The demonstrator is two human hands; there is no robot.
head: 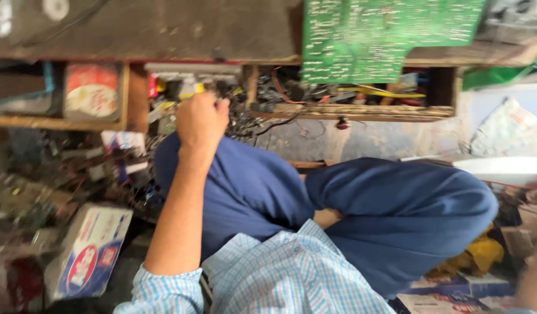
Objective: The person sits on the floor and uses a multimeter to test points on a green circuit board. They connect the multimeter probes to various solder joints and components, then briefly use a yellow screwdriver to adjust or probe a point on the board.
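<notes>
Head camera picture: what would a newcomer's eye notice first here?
Probably the large green circuit board at the top, on the edge of the wooden bench. Next, the left hand, closed into a fist, reaching into the tangle of wires in the open compartment below. The blue trousers fill the centre.

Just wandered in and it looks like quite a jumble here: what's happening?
A person in blue trousers and a checked shirt sits cross-legged on the floor. Their left hand reaches forward into a tangle of wires and parts in an open wooden shelf; whether it grips anything is too blurred to tell. A green circuit board lies on top above. A box sits at the left. The right hand shows only as a blur at the right edge.
</notes>
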